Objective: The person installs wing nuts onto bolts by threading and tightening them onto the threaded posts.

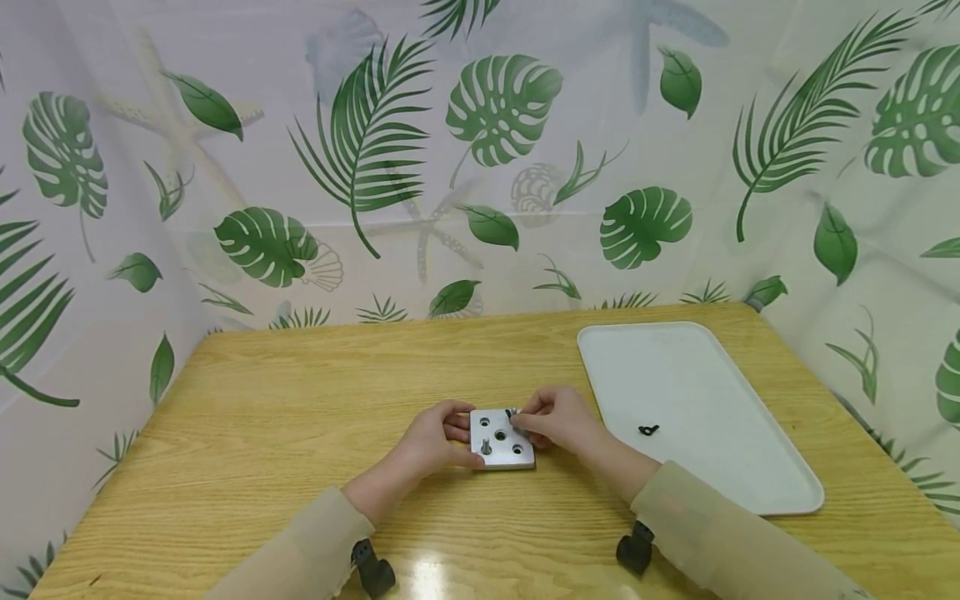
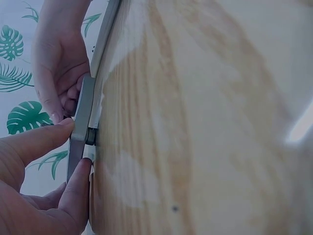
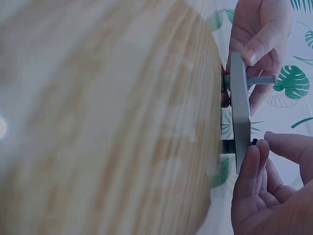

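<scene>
As your left hand (image 1: 435, 439) grips the metal plate (image 1: 500, 452) on the table (image 1: 337, 392), your right hand (image 1: 561, 421) pinches a small black piece (image 3: 254, 142), partly hidden by that grip, left of the white tray (image 1: 675, 375) bearing a black wing nut (image 1: 648, 430)

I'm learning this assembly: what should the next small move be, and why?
Probably twist the small black piece down with the right hand, which pinches it at the far-right corner of the metal plate: the left hand grips the plate, and the near-left bolt stands bare.
</scene>
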{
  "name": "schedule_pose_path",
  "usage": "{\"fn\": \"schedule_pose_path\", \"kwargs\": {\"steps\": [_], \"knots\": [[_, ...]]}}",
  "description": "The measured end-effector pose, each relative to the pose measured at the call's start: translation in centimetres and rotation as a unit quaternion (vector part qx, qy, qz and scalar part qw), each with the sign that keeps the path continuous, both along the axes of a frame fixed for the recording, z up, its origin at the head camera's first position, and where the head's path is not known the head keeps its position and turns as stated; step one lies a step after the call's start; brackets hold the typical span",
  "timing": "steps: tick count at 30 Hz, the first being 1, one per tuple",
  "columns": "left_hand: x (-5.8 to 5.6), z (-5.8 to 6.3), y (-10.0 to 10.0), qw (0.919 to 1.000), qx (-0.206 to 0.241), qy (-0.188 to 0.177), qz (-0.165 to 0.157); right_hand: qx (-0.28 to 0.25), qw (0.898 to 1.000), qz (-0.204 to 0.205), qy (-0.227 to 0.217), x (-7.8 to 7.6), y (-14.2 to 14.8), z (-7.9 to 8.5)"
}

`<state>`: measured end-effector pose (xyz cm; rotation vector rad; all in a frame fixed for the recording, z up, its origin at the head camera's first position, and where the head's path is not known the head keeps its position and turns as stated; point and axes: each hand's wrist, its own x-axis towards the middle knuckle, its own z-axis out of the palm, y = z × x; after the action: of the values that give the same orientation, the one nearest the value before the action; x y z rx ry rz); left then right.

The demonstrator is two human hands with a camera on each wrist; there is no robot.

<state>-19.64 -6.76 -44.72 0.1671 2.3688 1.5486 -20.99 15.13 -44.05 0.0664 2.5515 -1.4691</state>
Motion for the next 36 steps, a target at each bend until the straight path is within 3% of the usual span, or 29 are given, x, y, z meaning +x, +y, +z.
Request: {"fn": "schedule_pose_path", "kwargs": {"steps": [4, 9, 13, 31, 36], "knots": [[-0.05, 0.04, 0.07, 1.0, 0.001, 0.0, 0.002, -0.017, 1.0, 0.006, -0.007, 0.08, 0.23, 0.17], [-0.04, 0.04, 0.15, 1.0, 0.001, -0.001, 0.005, -0.096, 0.995, -0.002, -0.04, 0.15, 0.21, 0.4], [0.05, 0.08, 0.17, 1.0, 0.0, -0.001, 0.003, -0.12, 0.991, 0.006, -0.053, 0.18, 0.14, 0.43], [-0.04, -0.05, 0.08, 1.0, -0.005, 0.001, 0.001, -0.018, 1.0, 0.009, -0.006, 0.22, -0.46, 0.13], [-0.08, -0.1, 0.1, 1.0, -0.002, 0.002, 0.002, -0.011, 1.0, 0.014, 0.004, 0.2, -0.27, 0.17]]}}
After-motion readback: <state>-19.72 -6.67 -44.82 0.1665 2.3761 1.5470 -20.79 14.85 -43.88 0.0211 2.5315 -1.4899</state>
